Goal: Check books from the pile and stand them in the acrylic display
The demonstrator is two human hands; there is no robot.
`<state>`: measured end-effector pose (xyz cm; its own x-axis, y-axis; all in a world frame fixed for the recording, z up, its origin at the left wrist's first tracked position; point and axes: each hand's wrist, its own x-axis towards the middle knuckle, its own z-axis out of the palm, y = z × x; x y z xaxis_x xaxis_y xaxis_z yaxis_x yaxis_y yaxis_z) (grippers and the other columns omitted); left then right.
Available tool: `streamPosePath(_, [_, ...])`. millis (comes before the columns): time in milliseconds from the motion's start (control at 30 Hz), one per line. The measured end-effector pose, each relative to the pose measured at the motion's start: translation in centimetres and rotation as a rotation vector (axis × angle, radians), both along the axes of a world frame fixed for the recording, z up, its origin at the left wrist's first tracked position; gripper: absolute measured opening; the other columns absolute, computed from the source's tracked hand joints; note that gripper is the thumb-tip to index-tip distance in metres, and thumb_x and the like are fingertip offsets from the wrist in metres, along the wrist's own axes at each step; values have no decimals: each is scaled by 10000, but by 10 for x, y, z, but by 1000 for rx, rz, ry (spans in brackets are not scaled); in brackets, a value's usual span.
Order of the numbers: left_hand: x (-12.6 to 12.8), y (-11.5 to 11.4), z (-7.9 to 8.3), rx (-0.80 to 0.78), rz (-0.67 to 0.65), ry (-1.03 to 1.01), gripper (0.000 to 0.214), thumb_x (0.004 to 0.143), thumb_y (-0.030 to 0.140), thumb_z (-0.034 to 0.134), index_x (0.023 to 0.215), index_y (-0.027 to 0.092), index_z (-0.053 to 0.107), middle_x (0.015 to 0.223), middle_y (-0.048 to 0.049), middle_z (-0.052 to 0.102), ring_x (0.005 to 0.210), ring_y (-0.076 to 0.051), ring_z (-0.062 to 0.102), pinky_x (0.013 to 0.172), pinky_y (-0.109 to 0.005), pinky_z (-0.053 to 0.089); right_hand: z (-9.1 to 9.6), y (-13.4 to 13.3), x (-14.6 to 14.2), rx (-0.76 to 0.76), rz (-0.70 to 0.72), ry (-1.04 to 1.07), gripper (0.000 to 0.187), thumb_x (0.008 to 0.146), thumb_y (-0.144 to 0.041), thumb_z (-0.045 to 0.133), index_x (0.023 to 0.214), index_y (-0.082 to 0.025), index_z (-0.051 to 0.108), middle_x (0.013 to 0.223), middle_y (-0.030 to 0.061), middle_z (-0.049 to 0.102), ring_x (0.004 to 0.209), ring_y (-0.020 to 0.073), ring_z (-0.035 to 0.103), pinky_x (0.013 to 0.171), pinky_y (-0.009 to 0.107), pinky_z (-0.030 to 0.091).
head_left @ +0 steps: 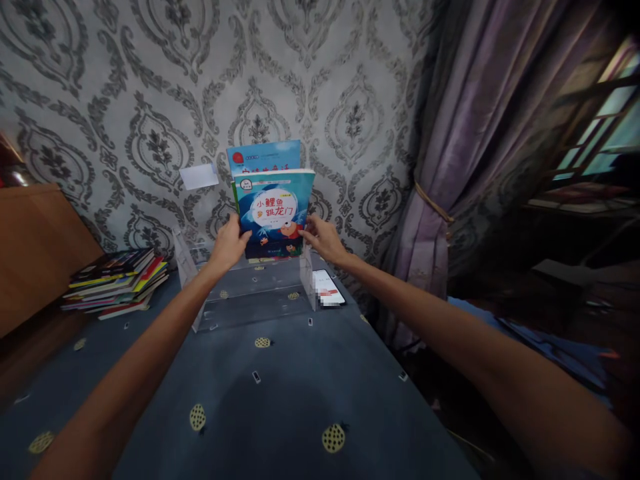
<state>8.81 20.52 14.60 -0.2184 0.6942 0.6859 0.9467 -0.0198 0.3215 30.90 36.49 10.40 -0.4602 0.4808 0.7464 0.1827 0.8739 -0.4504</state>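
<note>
Both my hands grip a thin children's book (pixel 274 212) with a blue-green cover and a white title patch, held upright. My left hand (pixel 229 244) is closed on its lower left edge and my right hand (pixel 321 238) on its lower right edge. The book stands in the back tier of a clear acrylic display rack (pixel 250 293) on the blue cloth. Behind it a second blue book (pixel 263 157) stands upright in the rack, mostly hidden.
A stack of several colourful books (pixel 117 283) lies at the left on the blue patterned cloth (pixel 280 400). A phone (pixel 327 289) lies right of the rack. A wooden headboard (pixel 35 247) is at far left, purple curtain (pixel 450 187) at right, patterned wallpaper behind.
</note>
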Motion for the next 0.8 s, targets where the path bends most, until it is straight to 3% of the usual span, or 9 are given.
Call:
streamPosePath(167, [1, -5, -3, -18, 126, 0, 241, 882, 225, 578, 1092, 199, 462, 930, -87, 688, 958, -302, 694, 886, -447, 547, 2, -3, 2, -12, -12, 7, 223, 890, -275, 601, 1092, -182, 600, 763, 20, 653, 689, 197, 623, 674, 304, 474])
streamPosePath(533, [20, -9, 0, -214, 312, 86, 243, 984, 259, 432, 1177, 122, 488, 1002, -194, 728, 994, -329, 716, 866, -396, 531, -4, -8, -6, 33, -143, 32, 336, 914, -279, 549, 1228, -194, 631, 1022, 104, 652, 870, 238, 634, 840, 382, 526])
streamPosePath(800, [38, -11, 4, -342, 347, -24, 268, 980, 176, 396, 1194, 85, 530, 1048, -248, 728, 1052, -335, 712, 885, -395, 527, -11, -11, -14, -7, -184, 56, 362, 900, -276, 537, 1209, -138, 667, 998, 129, 647, 893, 264, 642, 861, 413, 526])
